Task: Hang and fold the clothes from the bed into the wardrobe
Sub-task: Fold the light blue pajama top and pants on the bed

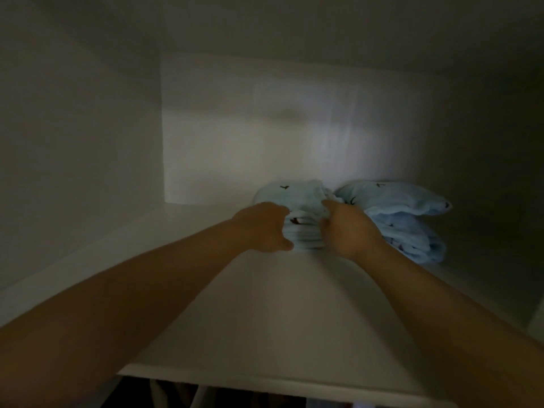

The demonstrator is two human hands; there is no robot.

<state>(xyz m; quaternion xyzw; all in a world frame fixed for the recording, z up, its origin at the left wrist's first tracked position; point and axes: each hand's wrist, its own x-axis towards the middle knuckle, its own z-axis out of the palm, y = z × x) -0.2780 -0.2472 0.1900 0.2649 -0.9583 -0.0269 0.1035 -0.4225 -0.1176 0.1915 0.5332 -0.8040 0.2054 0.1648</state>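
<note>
Underneath: below the front edge of the shelf (pixel 265 334) it is dark; a few pale shapes show there, too dim to name.
Shelf: one white board inside the wardrobe, bare along its front edge and across its left side.
Arms: two bare forearms reach in over the front edge toward the back.
Left hand (pixel 262 228): curled onto the left side of the folded garment (pixel 297 198), thumb low, fingers tucked into the cloth.
Right hand (pixel 350 231): curled the same way on the garment's right side, pinching a fold near the top.
Folded garment: pale blue with small dark motifs, held between both hands, seemingly sitting on the shelf toward the back edge, a little right of centre.
Second bundle (pixel 403 213): same blue cloth and motifs, folded thick, lying just beside the first, nearer the back right corner; whether the two touch I cannot tell.
Back panel (pixel 250 128): plain white, a soft patch of light on it.
Progress: I'd judge one folded piece already put away and this one being settled beside it. The hands have not let go. Nothing here shows the bed, so what is left to hang or fold cannot be told.
Count: two hands, two blue folded pieces, one shelf.
</note>
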